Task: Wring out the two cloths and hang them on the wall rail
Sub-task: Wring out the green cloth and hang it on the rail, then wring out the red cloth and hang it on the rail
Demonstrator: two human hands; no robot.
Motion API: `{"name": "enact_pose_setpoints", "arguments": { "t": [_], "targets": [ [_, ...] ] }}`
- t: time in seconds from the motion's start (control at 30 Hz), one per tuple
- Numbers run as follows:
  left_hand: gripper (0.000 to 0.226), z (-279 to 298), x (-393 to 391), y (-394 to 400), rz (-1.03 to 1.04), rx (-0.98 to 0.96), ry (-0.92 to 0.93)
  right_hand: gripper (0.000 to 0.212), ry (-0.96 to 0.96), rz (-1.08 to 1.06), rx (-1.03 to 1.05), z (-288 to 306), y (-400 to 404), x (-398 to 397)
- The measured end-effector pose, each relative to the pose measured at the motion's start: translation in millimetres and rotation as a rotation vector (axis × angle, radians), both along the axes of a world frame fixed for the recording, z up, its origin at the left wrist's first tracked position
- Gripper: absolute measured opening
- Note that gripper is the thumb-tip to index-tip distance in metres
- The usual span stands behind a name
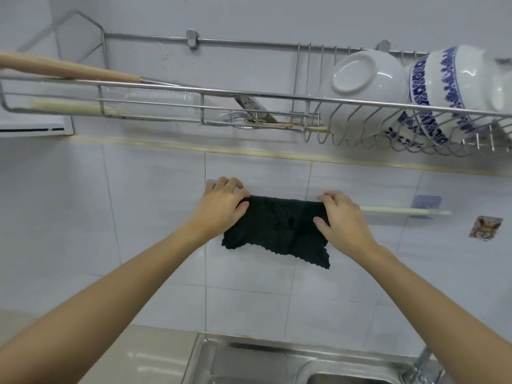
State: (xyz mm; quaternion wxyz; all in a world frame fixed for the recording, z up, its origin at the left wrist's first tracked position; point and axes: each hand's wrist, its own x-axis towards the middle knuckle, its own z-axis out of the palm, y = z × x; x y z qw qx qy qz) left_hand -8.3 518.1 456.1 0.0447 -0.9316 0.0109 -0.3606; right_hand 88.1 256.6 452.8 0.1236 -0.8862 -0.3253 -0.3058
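Dark green cloth (277,228) draped over the rail (401,210) on the tiled wall, and both hands are on it. Left hand (221,206) pinches the cloth's left top edge, thumb in front and fingers curled over the back; right hand (343,217) does the same at the right edge. Holding it at both ends looks like a way to spread it flat along the rail so it dries evenly. The rail shows only to the right of the cloth, running to a blue bracket (425,203); under the cloth and hands it's covered, so I can't tell how much fabric hangs behind. No second cloth anywhere in view. Down near, the sink (249,361) is cut off by the frame's edge, its basin mostly out of sight. Up far, bowls (365,87) sit in a wire rack (194,92), slightly blurred.
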Motion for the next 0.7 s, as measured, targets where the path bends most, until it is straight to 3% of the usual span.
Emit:
{"name": "enact_pose_setpoints", "arguments": {
  "t": [0.1, 0.2, 0.43, 0.7],
  "targets": [
    [0.024, -16.9, -16.0, -26.4, -0.055, -0.039, -0.025, 0.038, -0.010, 0.050, 0.044, -18.1, -20.5, -26.1],
    [0.021, -46.6, -26.7, -63.4, -0.123, -0.079, 0.018, 0.036, 0.113, 0.082, 0.009, -46.7, -47.6, -48.3],
    [0.028, -131.2, -36.9, -183.1, -0.281, -0.153, 0.269, 0.035, 0.418, 0.022, -0.012, -120.9, -137.3, -87.9],
    [0.021, -220.3, -44.6, -331.3, -0.353, -0.135, 0.542, 0.029, 0.723, -0.072, 0.022, -207.2, -275.2, -106.3]
  ]
}}
